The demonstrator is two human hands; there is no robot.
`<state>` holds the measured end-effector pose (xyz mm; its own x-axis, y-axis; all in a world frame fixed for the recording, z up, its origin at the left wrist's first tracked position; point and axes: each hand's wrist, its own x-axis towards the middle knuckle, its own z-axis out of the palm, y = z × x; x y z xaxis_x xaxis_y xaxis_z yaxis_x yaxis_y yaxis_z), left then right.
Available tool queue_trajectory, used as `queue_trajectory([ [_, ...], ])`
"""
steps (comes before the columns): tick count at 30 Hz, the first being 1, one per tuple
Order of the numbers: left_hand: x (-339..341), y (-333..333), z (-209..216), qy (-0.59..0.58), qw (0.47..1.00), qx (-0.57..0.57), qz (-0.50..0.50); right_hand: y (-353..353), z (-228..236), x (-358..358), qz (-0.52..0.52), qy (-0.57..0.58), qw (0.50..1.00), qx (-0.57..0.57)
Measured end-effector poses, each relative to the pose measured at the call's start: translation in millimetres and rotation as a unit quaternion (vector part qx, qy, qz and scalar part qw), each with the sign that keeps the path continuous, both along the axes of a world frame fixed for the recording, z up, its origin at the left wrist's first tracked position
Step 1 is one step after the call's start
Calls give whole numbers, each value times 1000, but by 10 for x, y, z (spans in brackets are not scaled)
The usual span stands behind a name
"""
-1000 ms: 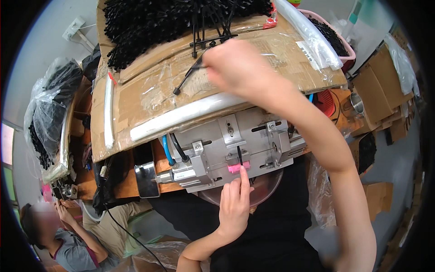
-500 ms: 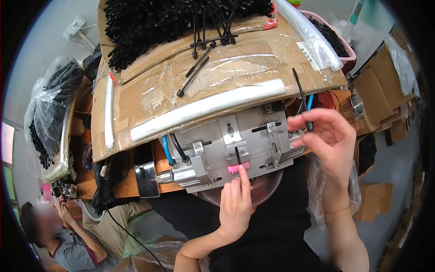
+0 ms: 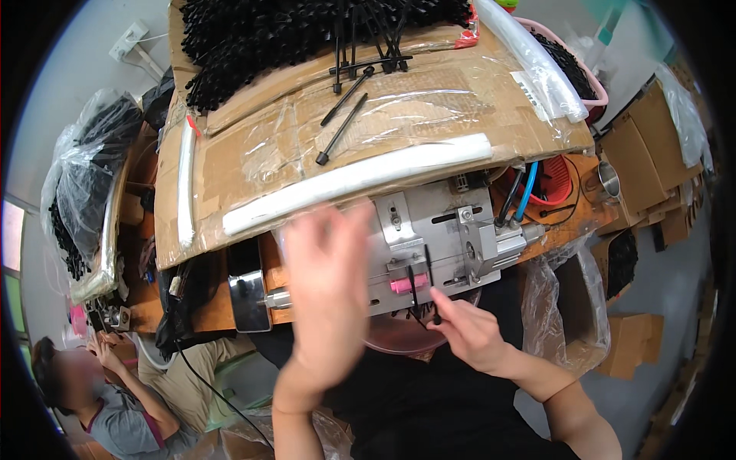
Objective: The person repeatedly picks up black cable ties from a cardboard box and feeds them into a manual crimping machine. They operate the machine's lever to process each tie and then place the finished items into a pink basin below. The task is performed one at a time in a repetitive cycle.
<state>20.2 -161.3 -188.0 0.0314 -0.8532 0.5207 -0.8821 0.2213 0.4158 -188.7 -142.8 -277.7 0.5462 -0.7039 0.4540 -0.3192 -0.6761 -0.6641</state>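
At far left, a clear plastic bag (image 3: 98,149) bulges with black pieces near the wall. Below it, a seated co-worker (image 3: 126,410) in a grey shirt has both hands raised near some small equipment. A dark glossy panel (image 3: 248,295) lies at the left part of the wooden surface (image 3: 222,314), beside a crumpled black bag (image 3: 180,310).

Above the surface slopes a taped cardboard panel (image 3: 429,100), with a dense heap of black headed rods (image 3: 268,57) at its top, two loose rods (image 3: 341,130) lower down and a white wrapped strip (image 3: 353,186) along its near edge.

The left hand (image 3: 330,295) is blurred in front of the metal fixture (image 3: 437,199), covering its left part; whether its fingers are clenched or released cannot be told. Just right of it, a pink block (image 3: 398,286) sits at the fixture's near edge, a black rod (image 3: 412,285) crossing it. A translucent reddish bowl (image 3: 405,341) is below that edge.

The right hand (image 3: 477,337) is just beside the block, its fingers pinching the lower end of a black headed rod (image 3: 430,268) that points up and away. Farther right are a clamp cylinder (image 3: 502,247), a blue hose (image 3: 527,192), a red basket (image 3: 561,182), a metal cup (image 3: 608,182) and cardboard boxes (image 3: 652,146).
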Motion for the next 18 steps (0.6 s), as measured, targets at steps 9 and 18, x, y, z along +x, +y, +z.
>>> queue_trajectory([
  [9, 614, -613, 324, 61, 988, 113, -83, -61, -153, 189, 43, 29, 999, 12],
  [18, -370, 655, -551, -10, 1000, 24, -17, -112, 245, -30, -54, 36, 998, 7],
])
